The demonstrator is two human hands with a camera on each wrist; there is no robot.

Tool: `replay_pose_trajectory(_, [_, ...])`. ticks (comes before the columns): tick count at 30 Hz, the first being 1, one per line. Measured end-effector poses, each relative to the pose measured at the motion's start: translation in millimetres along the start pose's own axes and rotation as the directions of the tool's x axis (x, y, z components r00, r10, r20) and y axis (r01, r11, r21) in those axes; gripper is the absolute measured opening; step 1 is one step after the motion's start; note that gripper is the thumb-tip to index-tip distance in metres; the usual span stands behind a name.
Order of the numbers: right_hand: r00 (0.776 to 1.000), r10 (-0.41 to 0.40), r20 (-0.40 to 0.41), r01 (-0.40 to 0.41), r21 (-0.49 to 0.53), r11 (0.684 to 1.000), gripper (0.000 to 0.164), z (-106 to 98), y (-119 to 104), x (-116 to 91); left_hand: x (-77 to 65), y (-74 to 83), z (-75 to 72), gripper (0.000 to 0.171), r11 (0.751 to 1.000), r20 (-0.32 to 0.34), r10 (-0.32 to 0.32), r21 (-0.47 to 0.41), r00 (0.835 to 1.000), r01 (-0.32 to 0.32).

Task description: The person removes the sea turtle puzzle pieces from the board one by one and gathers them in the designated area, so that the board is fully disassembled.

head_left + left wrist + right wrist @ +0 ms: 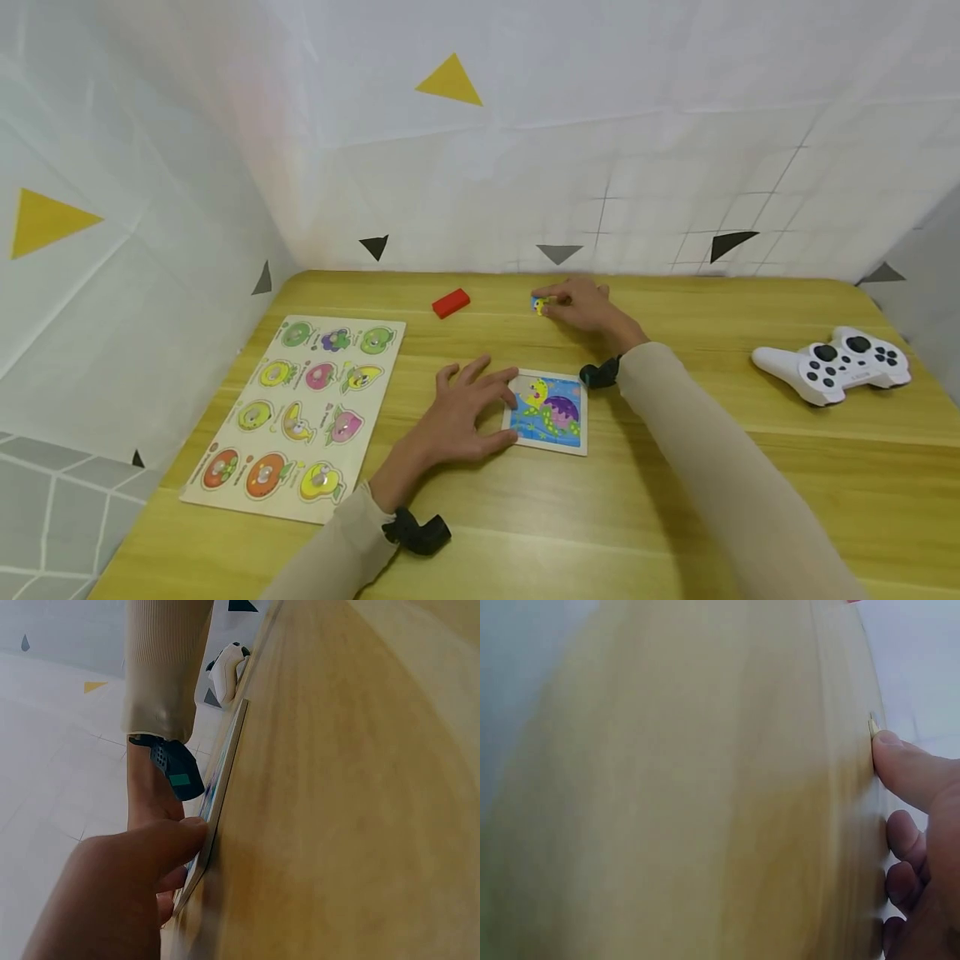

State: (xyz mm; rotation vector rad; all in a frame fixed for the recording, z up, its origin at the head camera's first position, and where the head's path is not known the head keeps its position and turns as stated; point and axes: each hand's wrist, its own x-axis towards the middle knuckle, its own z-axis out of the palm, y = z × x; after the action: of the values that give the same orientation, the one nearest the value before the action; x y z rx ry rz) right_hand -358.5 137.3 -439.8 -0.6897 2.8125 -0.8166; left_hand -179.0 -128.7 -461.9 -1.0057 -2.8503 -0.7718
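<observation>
A small square jigsaw puzzle point(561, 412) in a pale wooden frame lies flat on the table, its picture a turtle with a yellow head and purple shell. My left hand point(467, 417) rests along its left side, thumb at the lower corner and fingertips over the upper corner. The left wrist view shows the thumb point(184, 836) touching the frame's edge. Farther back, my right hand point(583, 305) pinches a small blue and yellow puzzle piece point(537, 305) near the tabletop. Only a thin edge of that piece point(872, 724) shows beyond the thumb in the right wrist view.
A wooden fruit peg board point(307, 383) lies at the left. Near the back is a red block point(451, 303). A white game controller point(836, 367) sits at the right. White sheeting point(480, 192) with triangle marks rises behind the wooden table point(675, 517).
</observation>
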Motion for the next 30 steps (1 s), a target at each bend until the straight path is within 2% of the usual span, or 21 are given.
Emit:
replay_pose_trajectory(4, [1.0,0.002,-0.029,-0.002,0.001,1.0,0.037,2.4,3.8,3.5,0.0,0.1,1.6,0.032,1.0,0.002,0.002,0.002,1.0,-0.002])
replay_pose_trajectory(18, [0.999,0.039,-0.03,-0.039,0.003,0.999,0.04,3.1,4.6,3.9,0.8,1.3,3.5,0.034,1.0,0.0,0.017,0.017,1.0,-0.017])
replay_pose_trajectory(24, [0.998,0.029,-0.05,-0.024,0.108,0.994,0.042,1.4,5.5,1.1,0.8,2.0,1.3,0.035,1.0,-0.005,0.02,0.009,1.0,-0.02])
replay_pose_trajectory(30, [0.997,-0.035,-0.068,0.05,0.24,0.97,0.041,-0.4,7.3,-5.1,0.2,1.3,-0.3,0.035,1.0,-0.007,0.013,0.005,1.0,-0.013])
